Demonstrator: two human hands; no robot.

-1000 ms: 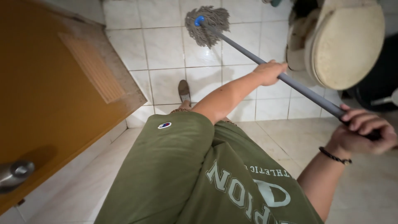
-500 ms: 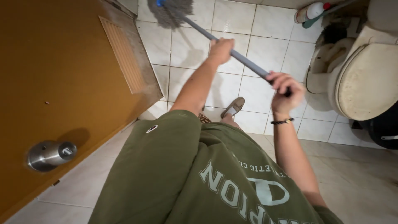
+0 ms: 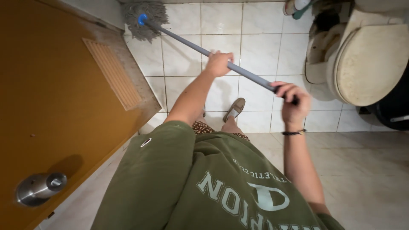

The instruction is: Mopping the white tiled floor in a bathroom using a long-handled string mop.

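I hold a mop with a grey handle (image 3: pixel 187 44) and a grey string head (image 3: pixel 145 17) fixed by a blue collar. The head rests on the white floor tiles at the far left, close to the door's bottom corner. My left hand (image 3: pixel 218 63) grips the handle at its middle. My right hand (image 3: pixel 291 101), with a dark bracelet at the wrist, grips the handle's near end. One foot in a brown shoe (image 3: pixel 235 109) stands on the tiles below the handle.
An orange-brown door (image 3: pixel 51 98) with a vent and a metal knob (image 3: pixel 39 187) stands open on the left. A cream toilet (image 3: pixel 362 59) with its lid up is at the right, bottles (image 3: pixel 298 6) behind it and a dark bin (image 3: pixel 394 111) beside it.
The mop head went from mid-floor toward the door corner on the left. My right hand came in from the far right and my hands moved closer together on the handle.
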